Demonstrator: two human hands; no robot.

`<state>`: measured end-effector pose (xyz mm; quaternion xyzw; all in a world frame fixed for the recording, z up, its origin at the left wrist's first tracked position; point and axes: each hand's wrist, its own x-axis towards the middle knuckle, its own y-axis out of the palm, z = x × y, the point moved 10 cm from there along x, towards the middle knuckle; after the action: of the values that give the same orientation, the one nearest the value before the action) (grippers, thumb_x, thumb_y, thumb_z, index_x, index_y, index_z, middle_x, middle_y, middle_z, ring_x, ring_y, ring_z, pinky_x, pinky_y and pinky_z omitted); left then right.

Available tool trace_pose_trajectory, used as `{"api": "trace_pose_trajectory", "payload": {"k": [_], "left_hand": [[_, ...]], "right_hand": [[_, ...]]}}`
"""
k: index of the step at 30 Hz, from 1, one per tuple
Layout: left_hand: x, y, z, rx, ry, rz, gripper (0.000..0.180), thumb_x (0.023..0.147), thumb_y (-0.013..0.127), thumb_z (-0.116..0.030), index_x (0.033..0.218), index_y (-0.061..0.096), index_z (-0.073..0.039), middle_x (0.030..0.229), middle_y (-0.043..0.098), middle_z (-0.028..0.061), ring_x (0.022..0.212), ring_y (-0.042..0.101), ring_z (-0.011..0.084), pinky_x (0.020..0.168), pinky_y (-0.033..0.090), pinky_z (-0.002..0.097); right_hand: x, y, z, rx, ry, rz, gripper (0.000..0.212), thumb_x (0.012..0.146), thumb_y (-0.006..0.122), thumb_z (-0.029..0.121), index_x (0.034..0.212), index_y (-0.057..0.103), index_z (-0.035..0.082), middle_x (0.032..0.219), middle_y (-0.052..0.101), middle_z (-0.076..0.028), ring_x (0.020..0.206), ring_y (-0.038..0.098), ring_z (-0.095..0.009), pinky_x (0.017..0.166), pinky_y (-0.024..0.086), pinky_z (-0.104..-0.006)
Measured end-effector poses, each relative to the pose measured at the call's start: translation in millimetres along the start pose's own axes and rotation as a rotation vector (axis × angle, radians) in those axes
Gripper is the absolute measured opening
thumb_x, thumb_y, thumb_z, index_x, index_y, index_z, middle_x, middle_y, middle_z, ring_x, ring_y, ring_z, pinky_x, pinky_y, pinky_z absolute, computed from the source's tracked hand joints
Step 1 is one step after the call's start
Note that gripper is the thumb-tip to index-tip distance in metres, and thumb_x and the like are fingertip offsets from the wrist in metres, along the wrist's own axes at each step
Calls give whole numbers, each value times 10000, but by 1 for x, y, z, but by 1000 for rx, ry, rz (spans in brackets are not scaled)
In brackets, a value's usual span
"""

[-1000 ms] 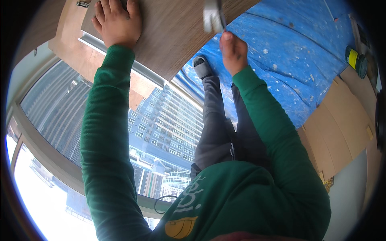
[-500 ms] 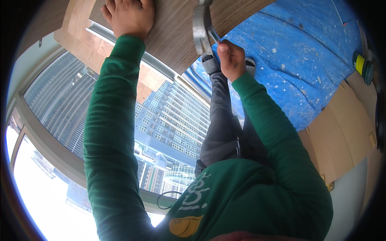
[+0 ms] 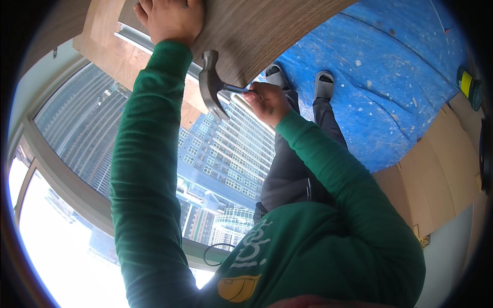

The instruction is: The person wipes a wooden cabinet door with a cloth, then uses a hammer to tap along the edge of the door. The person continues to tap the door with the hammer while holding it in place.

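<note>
My right hand is closed around the handle of a claw hammer. The hammer's steel head is just off the near edge of a brown wood-grain board, in front of the window. My left hand lies on the board at the top of the view, fingers stretched out and partly cut off by the frame. A pale metal strip runs along the board's near edge, passing under my left wrist.
A window with tall buildings outside fills the left side. Lighter plywood lies beside the board. Blue sheeting with pale specks covers the floor under my grey sandals. Cardboard and a green-and-yellow roll are at the right.
My right hand has swung the hammer left and nearer to me, off the board, its head turned sideways. The left hand stays on the board.
</note>
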<state>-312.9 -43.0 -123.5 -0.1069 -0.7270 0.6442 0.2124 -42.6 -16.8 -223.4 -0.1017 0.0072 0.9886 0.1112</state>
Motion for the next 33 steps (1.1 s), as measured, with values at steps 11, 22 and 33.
{"api": "trace_pose_trajectory", "payload": {"k": [11,22,33], "left_hand": [[-4,4,-1,-15,5,35,674,1060,436,-431,1577,374,-4,1655,319,239,1540,260,417,1266,147,519],[-2,9,5,-127,81,-62,769,1017,411,-577,1567,417,-40,1649,355,213,1537,286,391,1253,132,540],[-5,7,5,-142,45,-34,779,1025,398,-585,1572,407,-30,1653,346,219,1545,265,395,1257,127,523]], "right_hand": [[11,-17,-5,57,-70,-126,469,1019,619,469,796,648,57,683,594,-130,614,600,-326,582,456,-399],[2,-7,-10,140,-61,-142,453,1023,618,454,829,640,45,714,598,-138,624,593,-329,595,458,-394],[19,-23,0,138,-198,-265,534,1028,546,560,831,630,71,706,594,-150,658,610,-397,603,468,-444]]}}
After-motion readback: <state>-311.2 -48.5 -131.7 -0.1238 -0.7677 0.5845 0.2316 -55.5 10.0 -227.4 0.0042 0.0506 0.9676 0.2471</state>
